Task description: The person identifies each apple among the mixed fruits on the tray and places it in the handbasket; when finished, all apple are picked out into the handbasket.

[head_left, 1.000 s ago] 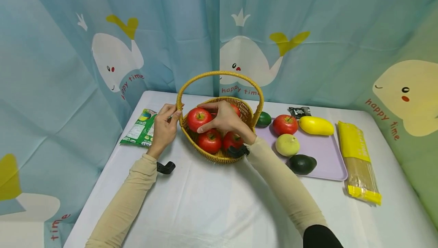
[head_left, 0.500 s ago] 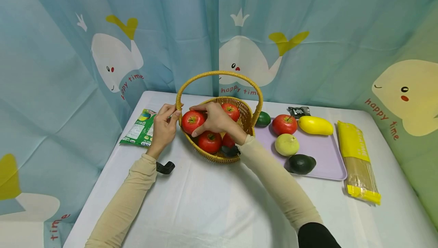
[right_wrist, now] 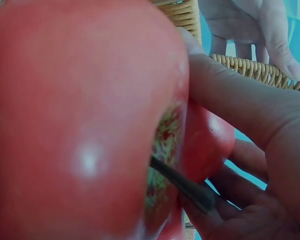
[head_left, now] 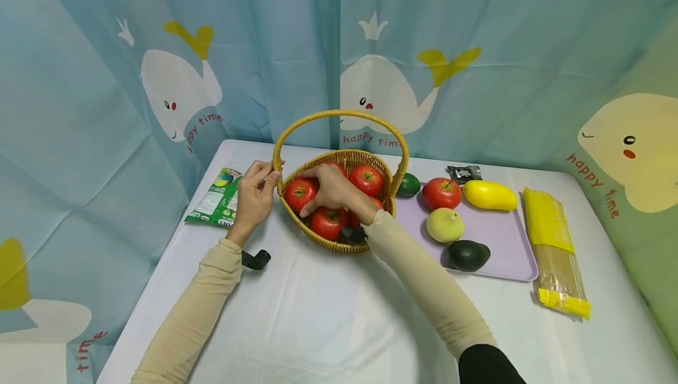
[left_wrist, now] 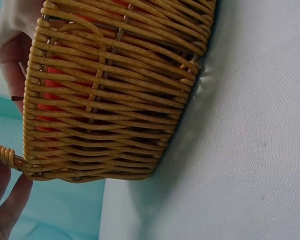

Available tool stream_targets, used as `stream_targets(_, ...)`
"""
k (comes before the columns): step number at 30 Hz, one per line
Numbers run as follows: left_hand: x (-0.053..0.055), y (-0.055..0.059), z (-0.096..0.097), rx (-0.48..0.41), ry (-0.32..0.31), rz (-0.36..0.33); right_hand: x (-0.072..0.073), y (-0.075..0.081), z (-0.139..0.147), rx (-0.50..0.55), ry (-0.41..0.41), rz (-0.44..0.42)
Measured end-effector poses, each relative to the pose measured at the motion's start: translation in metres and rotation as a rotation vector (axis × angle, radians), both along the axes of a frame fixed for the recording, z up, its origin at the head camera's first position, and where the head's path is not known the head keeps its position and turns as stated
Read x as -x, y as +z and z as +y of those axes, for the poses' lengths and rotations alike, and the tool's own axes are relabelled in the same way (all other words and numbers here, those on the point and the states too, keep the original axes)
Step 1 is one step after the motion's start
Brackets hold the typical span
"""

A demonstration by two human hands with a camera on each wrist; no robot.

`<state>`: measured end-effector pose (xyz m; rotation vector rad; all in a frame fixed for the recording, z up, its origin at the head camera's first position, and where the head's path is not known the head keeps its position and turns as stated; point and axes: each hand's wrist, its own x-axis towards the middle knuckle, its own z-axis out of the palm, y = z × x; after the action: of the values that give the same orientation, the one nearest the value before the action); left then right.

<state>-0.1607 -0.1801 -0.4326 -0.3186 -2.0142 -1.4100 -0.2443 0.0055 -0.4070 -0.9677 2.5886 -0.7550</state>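
A yellow wicker basket [head_left: 339,247] with a tall arched handle [head_left: 339,113] stands at the back of the table and holds several red apples [head_left: 365,180]. My left hand [head_left: 255,195] pinches the foot of the handle at the basket's left side. Inside the basket, my right hand [head_left: 335,188] grips an apple [head_left: 300,194] by the left rim, thumb in front and fingers behind. Another apple [head_left: 328,224] lies just in front of that hand and fills much of the right wrist view. Part of the far apples is hidden by the hand.
Right of the basket, a lilac tray [head_left: 511,257] bears an apple [head_left: 441,194], a yellow mango-like fruit [head_left: 489,195], a pale green fruit [head_left: 445,225] and an avocado [head_left: 468,255]. Beyond it lies a noodle pack [head_left: 556,248]. A green snack bag [head_left: 214,201] lies at left.
My right hand has carried its apple left and lowered it among the others in the basket. The other apples have shifted slightly. My left hand stays at the handle.
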Motion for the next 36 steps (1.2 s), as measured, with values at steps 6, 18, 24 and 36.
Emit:
stream_targets(6,0.001,-0.002,-0.001,-0.008,-0.011,-0.001,0.001,-0.001,0.0,0.006,0.005,-0.008)
stream_targets(18,0.0,0.001,0.001,-0.008,-0.008,-0.008,0.005,0.003,0.009,0.03,0.102,-0.073)
stream_targets(24,-0.001,0.0,0.001,-0.026,-0.015,-0.015,0.006,0.005,0.028,0.161,0.158,-0.11)
stream_targets(36,-0.001,0.001,0.002,-0.028,-0.02,0.002,-0.008,0.028,0.1,0.405,0.174,-0.324)
